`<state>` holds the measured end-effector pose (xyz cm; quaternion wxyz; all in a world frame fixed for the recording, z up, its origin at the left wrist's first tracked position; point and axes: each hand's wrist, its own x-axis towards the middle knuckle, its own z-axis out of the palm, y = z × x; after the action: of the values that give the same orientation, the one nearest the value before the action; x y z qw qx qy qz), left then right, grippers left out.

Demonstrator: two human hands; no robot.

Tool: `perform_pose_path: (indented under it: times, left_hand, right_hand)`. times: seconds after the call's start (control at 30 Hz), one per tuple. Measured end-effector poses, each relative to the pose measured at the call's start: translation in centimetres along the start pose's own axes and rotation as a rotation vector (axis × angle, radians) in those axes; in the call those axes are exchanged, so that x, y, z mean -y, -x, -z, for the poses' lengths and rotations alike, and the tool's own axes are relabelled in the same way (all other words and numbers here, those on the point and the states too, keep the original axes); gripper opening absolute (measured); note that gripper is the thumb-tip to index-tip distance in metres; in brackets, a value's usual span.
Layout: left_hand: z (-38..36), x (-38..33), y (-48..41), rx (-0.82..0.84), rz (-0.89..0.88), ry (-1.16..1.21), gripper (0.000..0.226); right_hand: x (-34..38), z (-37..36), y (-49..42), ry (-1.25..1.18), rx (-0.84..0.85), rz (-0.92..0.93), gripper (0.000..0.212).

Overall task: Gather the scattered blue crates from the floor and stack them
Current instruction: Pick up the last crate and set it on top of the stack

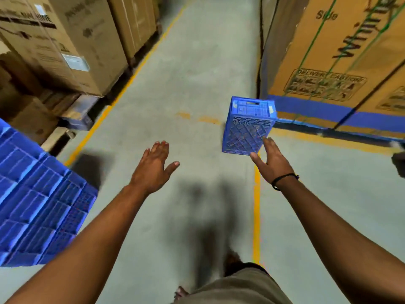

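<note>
Head view shows a stack of blue crates [39,194] already gathered at the left, one loose crate [247,126] left on end on the floor [197,84] ahead, the right hand [271,161] reaching for it, the left hand [153,167] equally spread, both holding nothing.

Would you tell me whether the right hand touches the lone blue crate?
Cannot tell: head view shows the right hand overlapping the lone blue crate; depth unclear.
</note>
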<state>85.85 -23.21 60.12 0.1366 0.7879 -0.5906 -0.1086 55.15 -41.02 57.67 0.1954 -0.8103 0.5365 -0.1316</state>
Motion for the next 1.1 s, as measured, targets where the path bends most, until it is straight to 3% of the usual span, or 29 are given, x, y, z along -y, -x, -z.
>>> perform_pose_path:
  times: [0.2, 0.47, 0.77, 0.97, 1.1]
  left_hand:
    - [-4.9, -9.0, -7.0, 0.054, -0.073, 0.009, 0.07]
    - [-10.9, -19.9, -19.3, 0.1, -0.022, 0.073, 0.069]
    - [-15.2, -20.8, -31.4, 0.175, 0.093, 0.017, 0.072]
    - [-18.9, -22.7, -43.6, 0.227, 0.127, 0.114, 0.07]
    - [-20.9, -24.3, -50.9, 0.154, 0.058, -0.084, 0.063]
  right_hand:
    - [-11.0, 5.2, -0.8, 0.007, -0.043, -0.13, 0.076]
    - [-23.1, 10.2, -7.6, 0.053, 0.095, -0.104, 0.073]
    - [-26.2, 7.2, -25.3, -0.023, 0.149, -0.009, 0.086]
    - [-27.1, 4.5, -37.2, 0.12, 0.189, 0.044, 0.076]
    - [-28.7, 3.2, -45.2, 0.082, 0.255, 0.113, 0.071]
